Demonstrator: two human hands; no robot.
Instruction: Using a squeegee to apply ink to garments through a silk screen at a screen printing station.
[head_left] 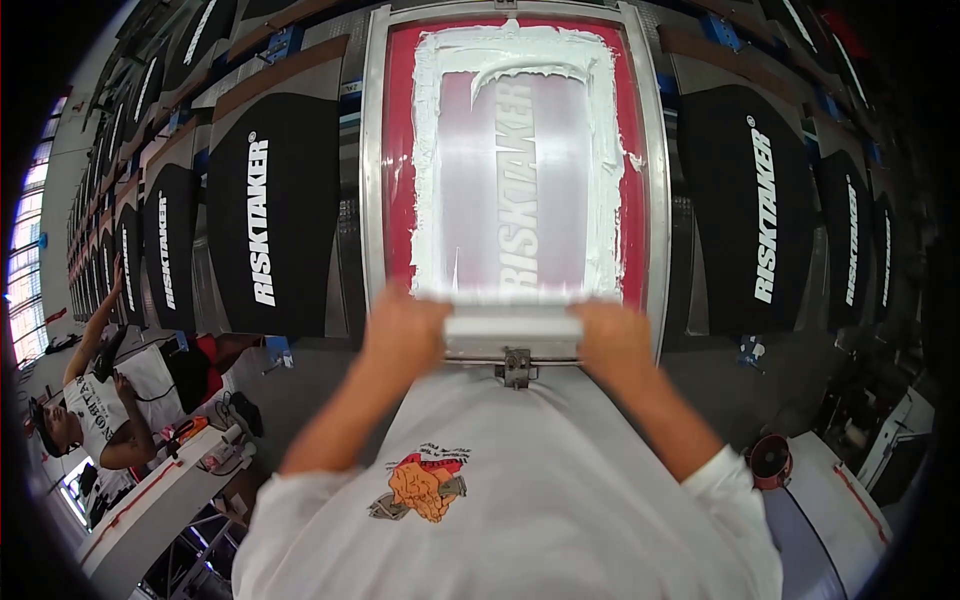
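My left hand (405, 335) and my right hand (620, 340) are closed round the two ends of a pale, wide squeegee (513, 327). The squeegee lies across the near end of a metal-framed printing screen (655, 150), close to my body. Thick white ink (600, 110) rings the screen's mesh (465, 170) on the far and both long sides, with a curl of ink near the far end. Large lettering shows through the mesh, and a red border surrounds it. Both hands are slightly blurred. A metal clamp (517, 370) sits at the frame's near edge.
Black fabric pieces with white lettering lie on boards to the left (270, 210) and right (750, 200), with several more beyond. At far left, another person (125, 400) reaches up toward a board. A white table (150, 505) stands lower left; a red round device (770, 460), lower right.
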